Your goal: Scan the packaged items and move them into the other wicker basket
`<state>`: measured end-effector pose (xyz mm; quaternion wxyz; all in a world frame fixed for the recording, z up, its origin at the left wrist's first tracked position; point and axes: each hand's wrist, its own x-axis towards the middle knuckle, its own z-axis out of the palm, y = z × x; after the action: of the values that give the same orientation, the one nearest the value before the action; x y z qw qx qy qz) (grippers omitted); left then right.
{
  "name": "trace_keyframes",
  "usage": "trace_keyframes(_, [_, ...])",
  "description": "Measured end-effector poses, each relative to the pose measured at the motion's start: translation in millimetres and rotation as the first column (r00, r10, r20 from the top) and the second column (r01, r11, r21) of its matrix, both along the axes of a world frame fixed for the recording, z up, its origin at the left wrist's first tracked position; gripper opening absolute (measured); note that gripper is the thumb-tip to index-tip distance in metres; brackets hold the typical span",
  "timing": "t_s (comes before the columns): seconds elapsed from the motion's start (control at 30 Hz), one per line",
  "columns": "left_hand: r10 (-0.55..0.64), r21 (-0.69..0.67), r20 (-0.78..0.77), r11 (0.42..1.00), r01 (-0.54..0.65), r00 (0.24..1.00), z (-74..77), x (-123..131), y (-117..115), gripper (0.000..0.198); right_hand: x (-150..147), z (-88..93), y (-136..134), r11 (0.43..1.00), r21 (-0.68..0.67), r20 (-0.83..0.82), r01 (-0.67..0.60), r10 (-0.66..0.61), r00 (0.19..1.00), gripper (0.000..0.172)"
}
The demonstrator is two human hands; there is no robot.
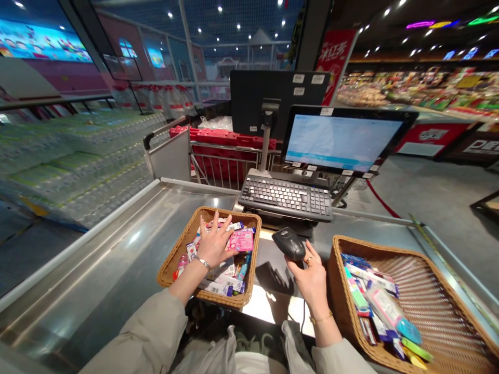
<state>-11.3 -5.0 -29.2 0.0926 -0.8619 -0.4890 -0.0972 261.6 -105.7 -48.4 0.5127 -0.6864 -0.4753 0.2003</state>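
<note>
My left hand [214,244] is over the smaller wicker basket [166,267], its fingers spread on the goods inside. Beside its thumb lies a pink packet [240,240] with a barcode label. Several white and blue boxes and small colourful packs fill the basket around it, partly hidden by the hand. In my right hand [312,278] is a black barcode scanner [289,243], gripped between thumb and fingers and raised above the counter. The scanner's head points up and left, toward the basket. A cable hangs below the hand.
The larger wicker basket [432,280] at right holds boxes and a bottle with a blue cap [408,330]. A keyboard [286,197] and a lit monitor [343,140] stand behind the steel counter [117,234]. Beyond is a metal trolley [222,161]; packed bottles [70,156] are stacked left.
</note>
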Motion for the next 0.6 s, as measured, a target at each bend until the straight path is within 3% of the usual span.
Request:
trace_keyframes(0.23, [-0.02, 0.081, 0.066, 0.997, 0.015, 0.998, 14.7, 32, 3, 0.057, 2, 2.5, -3, 0.998, 0.058, 0.042, 0.006, -0.008, 0.999, 0.026])
trace_keyframes(0.6, [-0.04, 0.125, 0.132, 0.992, 0.024, 0.99, 33.6, 75, 8, 0.055, -2, 15.6, -4, 0.986, 0.166, 0.268, 0.009, -0.054, 0.962, 0.02])
